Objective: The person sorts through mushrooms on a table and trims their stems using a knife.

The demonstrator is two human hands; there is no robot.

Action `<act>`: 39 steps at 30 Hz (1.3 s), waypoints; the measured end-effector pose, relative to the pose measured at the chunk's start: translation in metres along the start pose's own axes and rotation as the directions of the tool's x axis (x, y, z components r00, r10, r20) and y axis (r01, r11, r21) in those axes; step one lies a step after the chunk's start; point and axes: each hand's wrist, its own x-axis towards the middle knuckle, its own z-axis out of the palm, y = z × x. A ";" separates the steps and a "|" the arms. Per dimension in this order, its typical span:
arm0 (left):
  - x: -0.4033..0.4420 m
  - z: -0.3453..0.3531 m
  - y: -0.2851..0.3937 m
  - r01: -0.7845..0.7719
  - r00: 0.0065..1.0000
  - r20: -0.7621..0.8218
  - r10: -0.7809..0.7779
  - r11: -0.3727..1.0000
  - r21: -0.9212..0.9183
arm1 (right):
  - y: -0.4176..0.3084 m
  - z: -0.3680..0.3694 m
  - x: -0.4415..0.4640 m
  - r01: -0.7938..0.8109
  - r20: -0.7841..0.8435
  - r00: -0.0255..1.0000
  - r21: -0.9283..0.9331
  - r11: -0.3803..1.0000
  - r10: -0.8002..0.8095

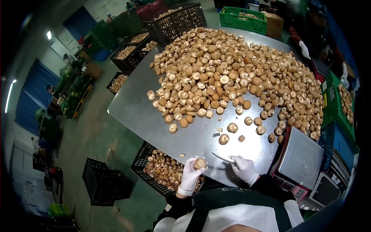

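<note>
White gloves cover both of my hands at the near edge of the metal table. Between the fingers of my left hand is a brown mushroom, its underside and stem facing up. My right hand is closed round a small knife, whose blade points left toward that mushroom without touching it. Beyond my hands a large heap of mushrooms covers the far part of the table. A few loose mushrooms and small cut pieces lie nearer to me.
Below the table's left edge stands a black crate of mushrooms. A scale is at the right, beside a green crate. More crates stand beyond the table, and empty black crates on the floor.
</note>
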 end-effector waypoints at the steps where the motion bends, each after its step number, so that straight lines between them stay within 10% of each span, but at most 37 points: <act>1: 0.005 0.003 0.001 0.105 0.994 0.016 -0.104 0.987 -0.122 | -0.001 0.004 -0.004 -0.056 0.001 0.998 0.045 0.997 0.056; 3: 0.023 0.012 -0.006 0.215 0.975 -0.005 -0.220 0.957 -0.197 | 0.009 0.015 -0.019 -0.124 0.007 0.992 0.069 0.990 0.124; 7: 0.091 0.020 -0.048 0.332 0.930 -0.003 -0.367 0.838 0.432 | 0.016 0.014 -0.034 -0.328 0.063 0.945 0.116 0.938 0.322; 9: 0.104 0.048 -0.042 -0.071 0.995 0.091 -0.042 0.347 0.935 | 0.020 0.009 -0.037 -0.370 0.058 0.929 0.081 0.926 0.366; 12: 0.130 0.056 -0.076 -0.255 0.953 0.234 0.195 0.095 0.962 | 0.021 0.000 -0.036 -0.418 0.053 0.908 0.074 0.905 0.415; 21: 0.092 0.061 -0.065 -0.163 0.922 0.373 -0.102 0.772 0.614 | 0.017 -0.003 0.002 -0.115 -0.115 0.989 -0.202 0.973 0.093; 28: 0.045 0.054 -0.013 0.047 0.952 0.234 -0.196 0.851 0.523 | 0.004 0.001 0.025 0.098 0.028 0.995 -0.193 0.976 -0.095; 31: 0.031 0.031 0.002 0.124 0.974 0.148 -0.174 0.947 0.297 | 0.032 0.017 0.021 -0.087 0.197 0.973 -0.173 0.981 0.121; 36: 0.028 -0.010 -0.007 -0.135 0.988 0.130 0.081 0.858 0.496 | 0.041 0.010 0.002 -0.213 0.338 0.912 -0.091 0.973 0.231; 39: 0.044 0.013 0.020 0.279 0.939 0.222 -0.263 0.959 -0.044 | 0.037 0.017 -0.014 -0.146 0.165 0.977 0.036 0.989 0.138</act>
